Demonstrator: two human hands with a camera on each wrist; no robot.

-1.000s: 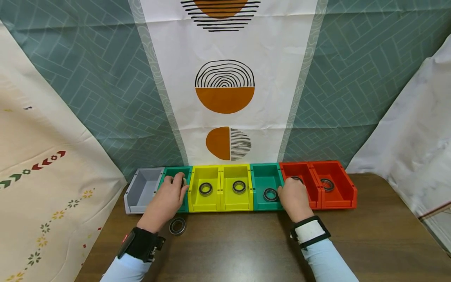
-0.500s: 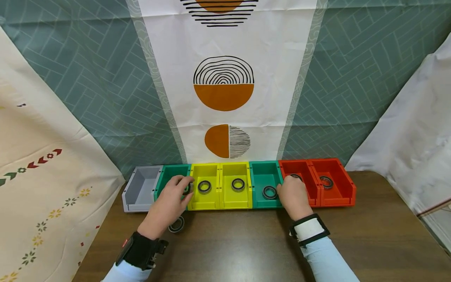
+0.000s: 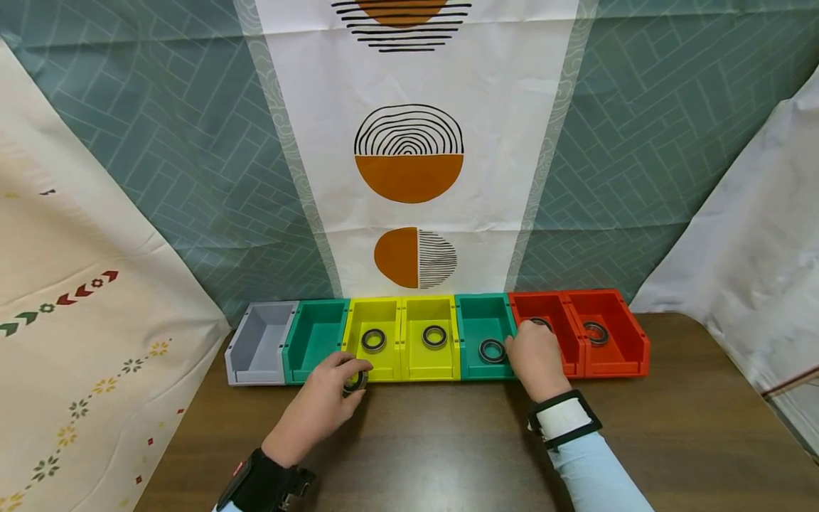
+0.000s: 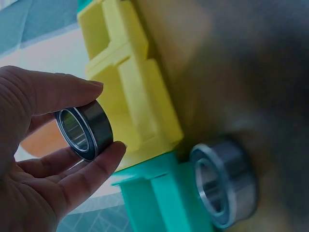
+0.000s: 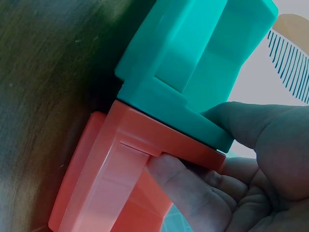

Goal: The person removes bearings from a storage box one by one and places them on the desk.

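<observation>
My left hand [image 3: 320, 409] pinches a ball bearing [image 4: 84, 130] between thumb and fingers, tilted on edge, just in front of the left green bin [image 3: 318, 331] and left yellow bin [image 3: 373, 316]. A second bearing [image 4: 229, 186] rests on the table in the left wrist view; the hand hides it from the head camera. My right hand [image 3: 536, 359] grips the adjoining walls of the right green bin [image 5: 193, 53] and a red bin [image 5: 120, 159], thumb on the green side and fingers on the red side.
Seven-coloured-style rows aside, the bins stand side by side along the table's [image 3: 435, 448] back. A grey bin [image 3: 261, 341] ends the left side, another red bin [image 3: 604, 334] the right. Single bearings lie in several bins, including the other yellow one [image 3: 430, 316]. A curtain [image 3: 486, 178] hangs behind.
My left hand has lifted the bearing out of the left green bin and brought it forward and right, over the front edge. The right hand keeps its grip in place.
</observation>
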